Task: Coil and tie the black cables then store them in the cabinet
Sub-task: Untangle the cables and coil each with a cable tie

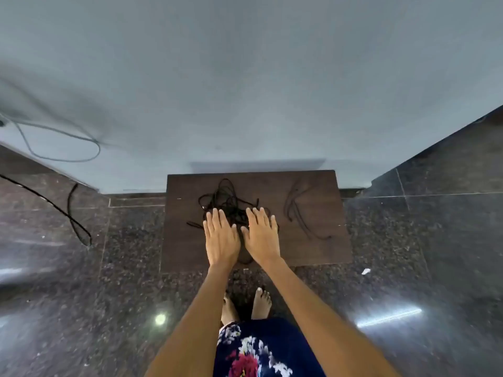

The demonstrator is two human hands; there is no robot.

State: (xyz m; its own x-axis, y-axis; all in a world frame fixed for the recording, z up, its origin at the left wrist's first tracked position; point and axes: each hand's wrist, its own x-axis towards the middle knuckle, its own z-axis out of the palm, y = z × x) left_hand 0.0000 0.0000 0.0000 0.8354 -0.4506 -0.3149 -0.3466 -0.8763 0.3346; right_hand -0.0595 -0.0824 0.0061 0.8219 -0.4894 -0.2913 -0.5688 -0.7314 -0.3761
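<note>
A tangled heap of black cable lies on a low dark wooden table against the wall. My left hand and my right hand stretch out flat, side by side, fingers straight, over the near part of the heap. Neither hand grips anything. Whether the palms touch the cable I cannot tell. A thinner dark cord lies loose on the right part of the table, apart from both hands.
A pale wall rises right behind the table. On the dark polished floor at the left lie a black cable and a grey cable along the wall. My bare feet stand just before the table.
</note>
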